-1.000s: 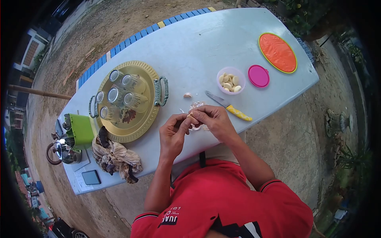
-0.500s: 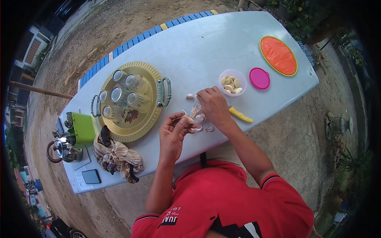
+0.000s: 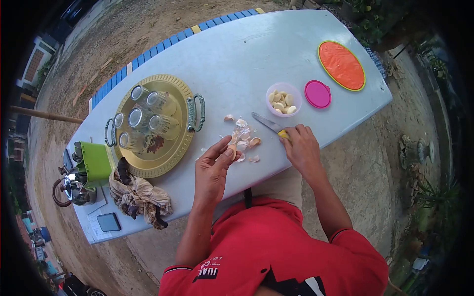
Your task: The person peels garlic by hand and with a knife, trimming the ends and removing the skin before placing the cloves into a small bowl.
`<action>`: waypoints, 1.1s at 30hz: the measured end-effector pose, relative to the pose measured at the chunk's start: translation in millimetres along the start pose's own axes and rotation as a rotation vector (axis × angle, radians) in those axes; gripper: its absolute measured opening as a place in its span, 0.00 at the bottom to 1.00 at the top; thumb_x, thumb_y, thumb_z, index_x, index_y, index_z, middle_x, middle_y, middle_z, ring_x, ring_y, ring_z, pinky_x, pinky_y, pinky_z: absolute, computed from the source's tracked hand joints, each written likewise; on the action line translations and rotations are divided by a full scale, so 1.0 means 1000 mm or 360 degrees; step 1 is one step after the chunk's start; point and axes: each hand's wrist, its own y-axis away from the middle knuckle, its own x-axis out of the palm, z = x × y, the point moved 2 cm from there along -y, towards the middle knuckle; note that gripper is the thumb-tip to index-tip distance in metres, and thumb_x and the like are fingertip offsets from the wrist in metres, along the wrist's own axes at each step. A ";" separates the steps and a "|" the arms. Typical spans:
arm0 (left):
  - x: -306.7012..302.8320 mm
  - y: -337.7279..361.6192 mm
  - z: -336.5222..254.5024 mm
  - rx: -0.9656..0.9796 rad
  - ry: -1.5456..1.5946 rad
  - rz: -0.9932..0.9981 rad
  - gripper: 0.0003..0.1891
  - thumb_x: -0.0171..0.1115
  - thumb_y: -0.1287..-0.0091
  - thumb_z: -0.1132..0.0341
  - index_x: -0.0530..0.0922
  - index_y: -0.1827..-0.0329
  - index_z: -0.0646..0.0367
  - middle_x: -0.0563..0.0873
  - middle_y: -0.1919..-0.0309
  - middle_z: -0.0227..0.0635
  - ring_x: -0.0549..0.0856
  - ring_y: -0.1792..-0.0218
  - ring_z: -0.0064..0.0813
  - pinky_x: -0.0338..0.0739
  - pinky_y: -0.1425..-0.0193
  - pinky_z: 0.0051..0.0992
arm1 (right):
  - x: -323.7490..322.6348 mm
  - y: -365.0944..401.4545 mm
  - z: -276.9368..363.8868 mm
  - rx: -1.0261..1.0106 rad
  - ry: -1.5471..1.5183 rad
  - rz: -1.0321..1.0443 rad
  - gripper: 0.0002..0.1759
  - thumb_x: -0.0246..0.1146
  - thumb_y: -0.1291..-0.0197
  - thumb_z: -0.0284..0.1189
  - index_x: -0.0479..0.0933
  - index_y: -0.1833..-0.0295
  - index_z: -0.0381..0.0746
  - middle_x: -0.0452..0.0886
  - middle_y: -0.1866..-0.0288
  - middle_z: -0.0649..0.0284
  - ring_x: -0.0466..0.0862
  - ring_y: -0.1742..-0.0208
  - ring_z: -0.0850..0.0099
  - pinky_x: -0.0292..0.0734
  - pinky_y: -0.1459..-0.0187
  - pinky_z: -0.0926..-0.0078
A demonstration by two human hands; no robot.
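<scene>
Between the thumb and fingers of my left hand is a garlic clove, pinched above the table's near side. My right hand is closed over the yellow handle of a knife, whose blade points left and away from me. A scatter of garlic skins and cloves lies between the two hands. Just beyond the knife stands a translucent bowl with several peeled cloves in it.
Right of the bowl lie a pink lid and an orange oval mat. On the left are a golden tray with upturned glasses, a crumpled cloth, a green container, a kettle and a phone.
My right hand has left the garlic pile, moved right and taken hold of the knife, whose blade now shows. My left hand still holds a clove. The whole view has shifted slightly.
</scene>
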 end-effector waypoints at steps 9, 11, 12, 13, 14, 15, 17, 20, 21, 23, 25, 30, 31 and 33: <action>-0.003 0.006 -0.001 -0.0016 0.0009 -0.0055 0.18 0.63 0.29 0.72 0.75 0.39 0.68 0.85 0.55 0.38 0.88 0.58 0.29 0.82 0.55 0.24 | 0.002 -0.004 0.004 0.0055 -0.0191 0.0004 0.09 0.63 0.39 0.28 0.74 0.61 0.33 0.75 0.63 0.50 0.81 0.64 0.51 0.79 0.60 0.54; -0.002 0.004 0.001 -0.0006 0.0002 -0.0057 0.17 0.63 0.29 0.72 0.75 0.40 0.68 0.85 0.55 0.38 0.88 0.58 0.29 0.82 0.56 0.23 | -0.005 -0.001 0.015 0.0017 -0.0460 -0.0112 0.09 0.62 0.37 0.29 0.74 0.59 0.33 0.77 0.63 0.49 0.82 0.66 0.52 0.78 0.62 0.55; -0.001 0.005 0.002 0.0002 0.0018 -0.0067 0.16 0.64 0.29 0.72 0.75 0.41 0.67 0.85 0.55 0.39 0.88 0.59 0.30 0.82 0.57 0.24 | -0.009 0.003 0.023 -0.0008 -0.0728 -0.0221 0.10 0.61 0.36 0.29 0.74 0.57 0.32 0.79 0.63 0.48 0.83 0.68 0.52 0.78 0.63 0.55; 0.001 0.005 0.003 0.0009 0.0032 -0.0074 0.16 0.64 0.29 0.72 0.76 0.42 0.67 0.85 0.54 0.39 0.87 0.59 0.30 0.83 0.57 0.24 | -0.011 0.008 0.032 -0.0014 -0.0732 -0.0223 0.10 0.61 0.36 0.29 0.74 0.57 0.32 0.79 0.63 0.48 0.83 0.68 0.52 0.78 0.63 0.55; 0.002 0.004 0.003 0.0015 0.0030 -0.0073 0.16 0.64 0.29 0.72 0.76 0.42 0.67 0.85 0.54 0.39 0.87 0.59 0.30 0.83 0.57 0.24 | -0.012 0.013 0.043 0.0041 -0.1022 -0.0163 0.10 0.60 0.32 0.28 0.76 0.53 0.32 0.78 0.67 0.56 0.81 0.70 0.64 0.76 0.66 0.65; 0.003 0.002 0.004 0.0029 0.0041 -0.0078 0.16 0.65 0.30 0.72 0.76 0.42 0.67 0.86 0.54 0.39 0.87 0.59 0.30 0.82 0.58 0.24 | -0.012 0.016 0.051 0.0098 -0.1308 -0.0103 0.10 0.58 0.29 0.28 0.78 0.50 0.32 0.78 0.71 0.63 0.79 0.72 0.76 0.73 0.69 0.76; 0.006 0.000 0.004 0.0038 0.0054 -0.0076 0.16 0.65 0.30 0.72 0.76 0.42 0.67 0.86 0.54 0.39 0.87 0.59 0.30 0.82 0.59 0.24 | -0.009 0.015 0.068 0.0203 -0.1407 -0.0002 0.13 0.57 0.27 0.29 0.77 0.46 0.32 0.75 0.74 0.67 0.75 0.72 0.80 0.71 0.70 0.79; 0.000 0.002 -0.003 0.0054 0.0045 -0.0047 0.15 0.66 0.31 0.72 0.77 0.43 0.66 0.86 0.54 0.39 0.87 0.60 0.29 0.81 0.59 0.24 | -0.002 0.015 0.062 0.0335 -0.1535 0.0088 0.20 0.53 0.23 0.34 0.75 0.35 0.32 0.69 0.76 0.72 0.69 0.73 0.85 0.66 0.71 0.84; -0.005 0.003 -0.005 0.0092 0.0003 -0.0097 0.15 0.66 0.31 0.73 0.77 0.43 0.65 0.86 0.54 0.39 0.87 0.61 0.28 0.81 0.60 0.24 | -0.004 0.013 0.056 0.0333 -0.1604 -0.0030 0.20 0.54 0.23 0.36 0.77 0.37 0.33 0.68 0.79 0.72 0.67 0.75 0.85 0.63 0.73 0.83; -0.010 0.004 -0.009 0.0137 -0.0020 -0.0160 0.14 0.65 0.31 0.74 0.78 0.44 0.65 0.87 0.55 0.39 0.86 0.63 0.27 0.80 0.60 0.24 | -0.003 0.010 0.041 0.0335 -0.1782 -0.0157 0.20 0.54 0.23 0.37 0.79 0.38 0.35 0.67 0.80 0.74 0.64 0.77 0.85 0.61 0.75 0.82; -0.014 0.002 -0.007 0.0139 -0.0011 -0.0167 0.13 0.66 0.31 0.73 0.78 0.45 0.66 0.86 0.56 0.39 0.86 0.63 0.27 0.80 0.60 0.25 | -0.005 0.008 0.037 0.0358 -0.1756 -0.0104 0.19 0.55 0.24 0.37 0.78 0.38 0.34 0.68 0.79 0.73 0.65 0.76 0.85 0.62 0.74 0.82; -0.010 0.002 0.001 0.0139 0.0032 -0.0143 0.11 0.65 0.31 0.74 0.79 0.47 0.65 0.87 0.56 0.39 0.85 0.63 0.26 0.79 0.60 0.23 | 0.013 0.011 0.029 0.0499 -0.1668 0.0170 0.20 0.61 0.29 0.37 0.77 0.40 0.35 0.78 0.74 0.67 0.76 0.75 0.78 0.71 0.72 0.75; -0.008 0.003 0.002 0.0118 0.0026 -0.0139 0.11 0.65 0.31 0.74 0.79 0.48 0.65 0.87 0.56 0.39 0.85 0.64 0.25 0.79 0.60 0.23 | 0.016 0.009 0.034 0.0405 -0.1237 0.0084 0.21 0.64 0.32 0.36 0.75 0.40 0.36 0.81 0.70 0.62 0.81 0.72 0.70 0.75 0.69 0.70; -0.005 0.002 0.003 0.0097 0.0016 -0.0133 0.11 0.65 0.31 0.74 0.79 0.48 0.65 0.87 0.57 0.39 0.85 0.64 0.25 0.78 0.61 0.23 | 0.020 0.003 0.044 0.0360 -0.0740 0.0015 0.26 0.69 0.40 0.36 0.72 0.39 0.40 0.86 0.59 0.51 0.87 0.60 0.51 0.80 0.60 0.55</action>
